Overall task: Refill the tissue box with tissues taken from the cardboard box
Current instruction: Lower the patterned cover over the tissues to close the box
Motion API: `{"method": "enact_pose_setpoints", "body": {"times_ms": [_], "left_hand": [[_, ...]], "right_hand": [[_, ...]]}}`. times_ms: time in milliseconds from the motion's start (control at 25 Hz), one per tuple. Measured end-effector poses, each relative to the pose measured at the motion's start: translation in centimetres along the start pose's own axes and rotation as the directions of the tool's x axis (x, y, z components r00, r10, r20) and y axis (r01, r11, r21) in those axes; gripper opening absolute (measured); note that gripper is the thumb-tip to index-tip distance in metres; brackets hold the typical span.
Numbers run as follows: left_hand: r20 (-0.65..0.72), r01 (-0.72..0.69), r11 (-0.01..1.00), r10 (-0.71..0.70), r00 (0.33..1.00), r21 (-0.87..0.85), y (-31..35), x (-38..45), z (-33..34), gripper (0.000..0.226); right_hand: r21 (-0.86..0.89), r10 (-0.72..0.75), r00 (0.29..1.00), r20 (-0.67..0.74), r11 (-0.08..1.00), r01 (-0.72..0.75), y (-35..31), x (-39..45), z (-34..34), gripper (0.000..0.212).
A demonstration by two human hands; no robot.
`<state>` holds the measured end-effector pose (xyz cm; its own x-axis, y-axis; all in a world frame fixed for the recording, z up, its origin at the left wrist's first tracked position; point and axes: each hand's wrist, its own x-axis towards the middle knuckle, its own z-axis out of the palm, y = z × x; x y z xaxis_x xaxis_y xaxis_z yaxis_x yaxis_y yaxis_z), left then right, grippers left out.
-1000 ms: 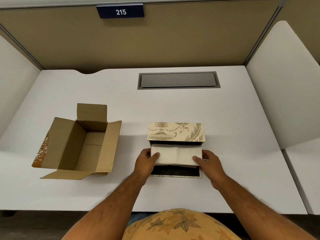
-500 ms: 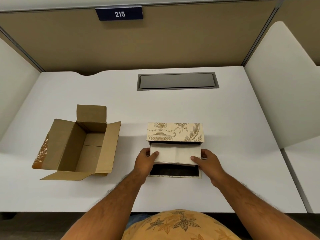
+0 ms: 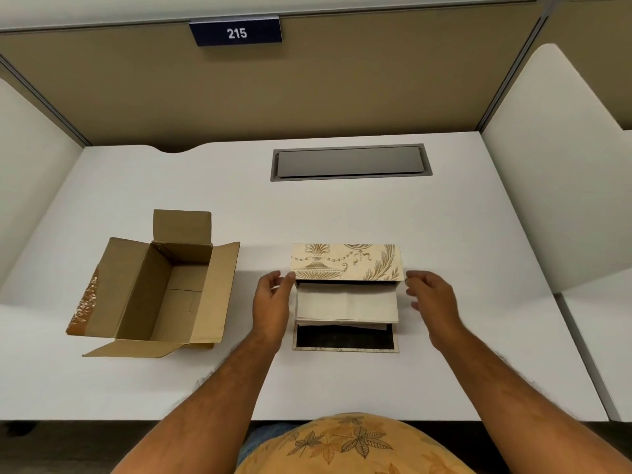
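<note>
The tissue box [image 3: 346, 338] sits mid-table with its cream, gold-patterned lid [image 3: 346, 262] standing upright at the back. A stack of white tissues [image 3: 347, 302] lies inside it, leaving a dark strip of the interior showing at the front. My left hand [image 3: 272, 304] is beside the box's left side, thumb tip touching the lid's lower left corner. My right hand [image 3: 431, 302] hovers just right of the box, fingers spread, holding nothing. The brown cardboard box [image 3: 160, 292] stands open on the left, and nothing shows inside it.
A grey cable hatch [image 3: 350, 162] is set into the white table [image 3: 444, 234] at the back. White divider panels [image 3: 561, 165] rise on both sides. A sign reading 215 [image 3: 236, 32] hangs on the back wall.
Both hands let go of the tissue stack, which now rests in the tissue box, and moved outward and back to the lid's lower corners.
</note>
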<state>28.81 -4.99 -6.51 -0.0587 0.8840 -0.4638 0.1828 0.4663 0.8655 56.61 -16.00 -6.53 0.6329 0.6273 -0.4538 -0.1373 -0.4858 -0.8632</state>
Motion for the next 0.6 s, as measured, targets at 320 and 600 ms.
{"method": "enact_pose_setpoints", "body": {"times_ms": [320, 600], "left_hand": [[0.009, -0.109, 0.988, 0.108, 0.994, 0.107, 3.5, 2.3, 0.7, 0.026], [0.069, -0.113, 0.983, 0.103, 0.992, 0.143, 3.3, 1.8, 0.1, 0.030]], "right_hand": [[-0.121, -0.140, 0.990, 0.015, 0.983, 0.141, -2.4, 1.1, 1.2, 0.019], [-0.117, -0.157, 0.986, 0.060, 0.980, 0.163, -2.1, 0.7, 0.3, 0.016]]}}
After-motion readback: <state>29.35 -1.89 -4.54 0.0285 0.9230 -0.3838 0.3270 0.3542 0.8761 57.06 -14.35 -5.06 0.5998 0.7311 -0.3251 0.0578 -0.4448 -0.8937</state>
